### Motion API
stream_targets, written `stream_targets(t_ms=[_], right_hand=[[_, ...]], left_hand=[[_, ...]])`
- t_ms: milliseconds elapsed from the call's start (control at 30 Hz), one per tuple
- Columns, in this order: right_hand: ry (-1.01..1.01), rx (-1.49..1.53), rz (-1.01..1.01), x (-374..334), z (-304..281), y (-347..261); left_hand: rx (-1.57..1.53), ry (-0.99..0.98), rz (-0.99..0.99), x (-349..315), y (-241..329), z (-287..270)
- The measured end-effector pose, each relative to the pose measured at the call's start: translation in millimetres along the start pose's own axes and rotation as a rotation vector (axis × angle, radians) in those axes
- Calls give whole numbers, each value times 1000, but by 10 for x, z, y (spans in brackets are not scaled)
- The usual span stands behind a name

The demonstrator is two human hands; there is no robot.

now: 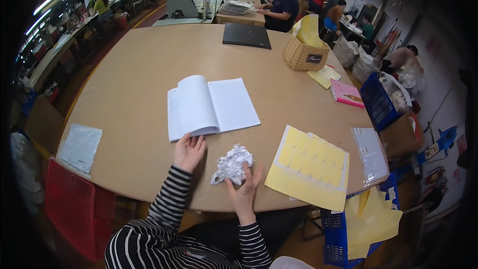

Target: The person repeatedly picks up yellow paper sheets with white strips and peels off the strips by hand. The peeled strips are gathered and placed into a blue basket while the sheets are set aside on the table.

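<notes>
An open notebook [234, 102] with white lined pages lies in the middle of the brown table, and one of its pages curls up in an arch. At the notebook's lower edge is my left hand [189, 153], fingers extended and touching or almost touching the paper. A heap of crumpled white paper strips [230, 162] sits closer to me. My right hand [245, 192] rests against the near right side of that heap, its thumb and fingers spread apart. No grip on the strips shows.
Yellow printed sheets [308, 164] lie right of the heap. Farther off are a wicker basket [303, 55], a black flat folder [246, 36] and a pink booklet [347, 93]. Plastic-covered papers lie at both sides. A red chair [69, 204] and blue crates [333, 239] flank the table [129, 79].
</notes>
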State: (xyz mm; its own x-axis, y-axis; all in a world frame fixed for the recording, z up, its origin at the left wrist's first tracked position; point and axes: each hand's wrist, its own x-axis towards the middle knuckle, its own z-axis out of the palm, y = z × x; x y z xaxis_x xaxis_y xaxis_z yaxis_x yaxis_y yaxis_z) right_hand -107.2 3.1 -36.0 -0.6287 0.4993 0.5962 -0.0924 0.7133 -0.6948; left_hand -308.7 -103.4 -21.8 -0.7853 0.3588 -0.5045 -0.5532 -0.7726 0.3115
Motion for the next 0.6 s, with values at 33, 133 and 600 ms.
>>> stream_targets(t_ms=[33,133,600], right_hand=[[15,31,33,-12,-1,-21],[43,72,17,8,-49,-48],[86,42,132,-135,-140,-145]], left_hand=[[11,3,43,52,-44,79],[592,-138,483,232,-278,295],[2178,-736,1008,1339,-641,646]])
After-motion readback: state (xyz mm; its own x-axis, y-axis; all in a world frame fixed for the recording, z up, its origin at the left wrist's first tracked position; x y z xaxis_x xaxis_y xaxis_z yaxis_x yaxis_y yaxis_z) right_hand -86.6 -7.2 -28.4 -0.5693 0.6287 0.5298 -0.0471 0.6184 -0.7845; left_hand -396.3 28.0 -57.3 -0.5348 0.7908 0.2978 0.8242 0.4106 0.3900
